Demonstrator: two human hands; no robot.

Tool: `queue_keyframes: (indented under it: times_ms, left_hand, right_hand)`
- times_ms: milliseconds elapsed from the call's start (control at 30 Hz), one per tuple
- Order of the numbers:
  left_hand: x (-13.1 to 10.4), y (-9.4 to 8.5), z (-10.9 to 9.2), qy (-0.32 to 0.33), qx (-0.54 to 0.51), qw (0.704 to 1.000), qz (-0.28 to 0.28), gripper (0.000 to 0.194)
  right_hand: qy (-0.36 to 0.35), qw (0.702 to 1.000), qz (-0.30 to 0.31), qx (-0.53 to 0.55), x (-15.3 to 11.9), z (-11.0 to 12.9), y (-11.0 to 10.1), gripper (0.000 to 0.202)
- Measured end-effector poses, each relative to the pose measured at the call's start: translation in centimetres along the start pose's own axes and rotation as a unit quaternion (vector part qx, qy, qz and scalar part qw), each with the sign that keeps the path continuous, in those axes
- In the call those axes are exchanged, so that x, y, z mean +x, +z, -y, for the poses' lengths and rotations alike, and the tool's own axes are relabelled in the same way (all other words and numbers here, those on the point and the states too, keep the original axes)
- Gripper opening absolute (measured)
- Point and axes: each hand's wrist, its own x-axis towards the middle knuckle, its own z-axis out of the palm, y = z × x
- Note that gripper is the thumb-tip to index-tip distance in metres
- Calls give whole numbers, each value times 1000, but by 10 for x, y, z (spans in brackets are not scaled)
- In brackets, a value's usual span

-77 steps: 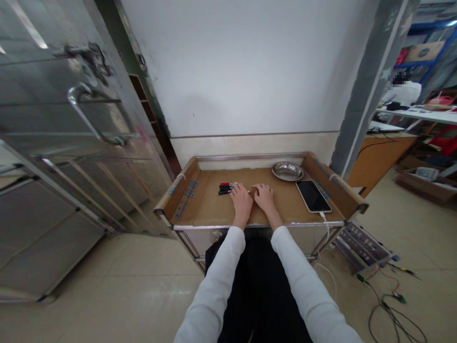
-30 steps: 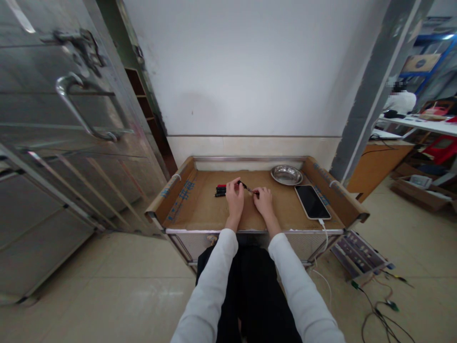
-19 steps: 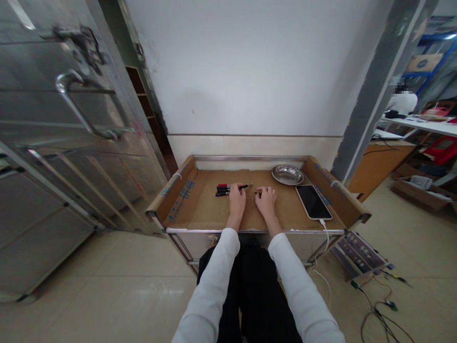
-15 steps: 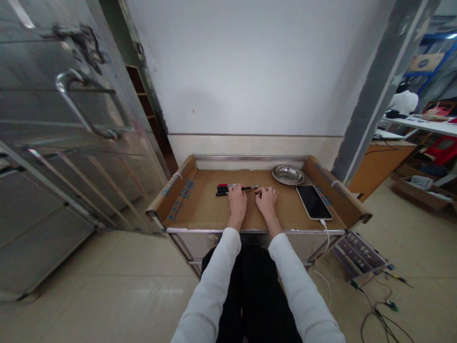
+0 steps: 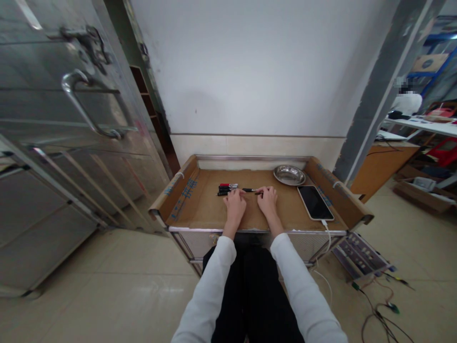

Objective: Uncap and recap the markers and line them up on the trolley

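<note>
On the cardboard-lined tabletop, my left hand (image 5: 235, 206) is bent over with its fingers closed on a black pen (image 5: 249, 190). The pen's light tip points right, toward my other hand. Just left of those fingers lies a row of several pens (image 5: 224, 189), black ones with a red one at the back. My right hand (image 5: 267, 200) has its fingers pinched around a small dark piece (image 5: 259, 193), which looks like a pen cap. Most of that piece is hidden by the fingers. A short gap separates it from the pen tip.
A round metal dish (image 5: 289, 175) sits at the back right of the table. In front of it lies a phone (image 5: 315, 202) with a white cable (image 5: 327, 233). Raised cardboard sides (image 5: 337, 193) bound the table. A metal door (image 5: 71, 157) stands left; a person (image 5: 409, 102) is far right.
My left hand has drawn slightly toward me and left, uncovering more of the pen row. My right hand stays nearly in place. The view has shifted a little.
</note>
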Motion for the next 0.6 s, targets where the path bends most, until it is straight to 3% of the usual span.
queue_keyframes:
  times_ms: [167, 367, 600]
  left_hand:
    - [-7, 0, 0, 84, 70, 992, 65, 14]
    - [4, 9, 3, 109, 69, 989, 70, 10]
    - [17, 18, -2, 106, -14, 993, 51, 16]
  right_hand:
    - [-14, 1000, 15, 2, 1, -1, 0, 23]
    - [-43, 999, 14, 8, 2, -2, 1, 28]
    - [-14, 1000, -15, -2, 1, -2, 1, 24]
